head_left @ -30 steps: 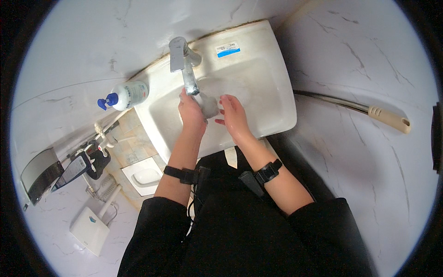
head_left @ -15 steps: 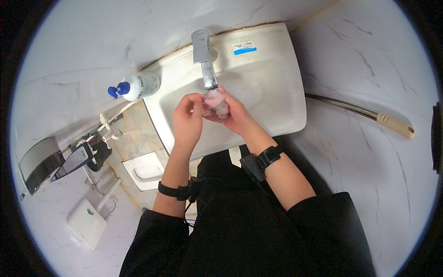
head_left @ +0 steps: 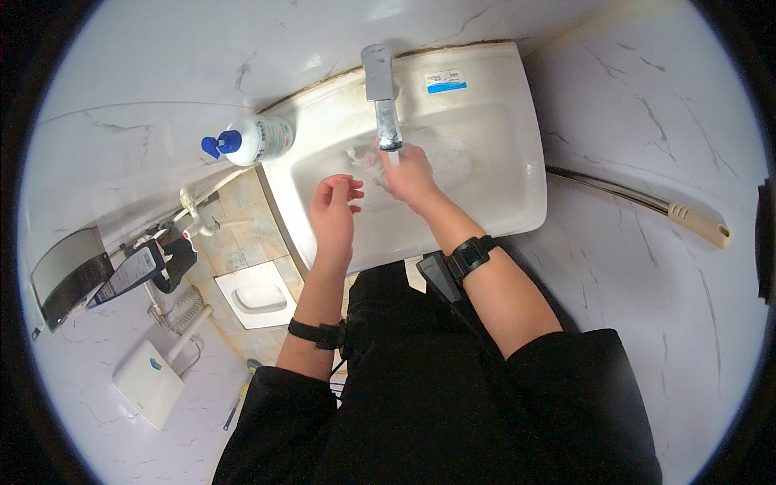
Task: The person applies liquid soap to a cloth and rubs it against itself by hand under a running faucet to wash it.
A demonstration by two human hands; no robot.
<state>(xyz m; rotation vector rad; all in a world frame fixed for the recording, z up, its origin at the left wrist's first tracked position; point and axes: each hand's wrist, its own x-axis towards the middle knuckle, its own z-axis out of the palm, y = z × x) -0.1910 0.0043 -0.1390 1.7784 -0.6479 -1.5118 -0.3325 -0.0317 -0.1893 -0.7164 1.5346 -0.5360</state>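
One lever faucet (head_left: 383,90) at eleven o'clock of one washbasin (head_left: 509,162), one pump bottle (head_left: 263,140) at nine; left hand (head_left: 333,212) at eight, half-curled, unclenched; right hand (head_left: 411,173) just under the spout (head_left: 389,129), its grip unclear

White grey-veined walls (head_left: 315,36) meeting in a corner upper right, tan floor tiles (head_left: 246,198) lower left with white squat toilet (head_left: 257,297) let in, cistern (head_left: 149,384) on left wall (head_left: 77,376), soft shadow low on right wall (head_left: 675,323).

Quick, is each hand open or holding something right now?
Left hand: open, fingers loosely curled, nothing seen in it.
Right hand: under the tap; can't tell if it's holding anything.
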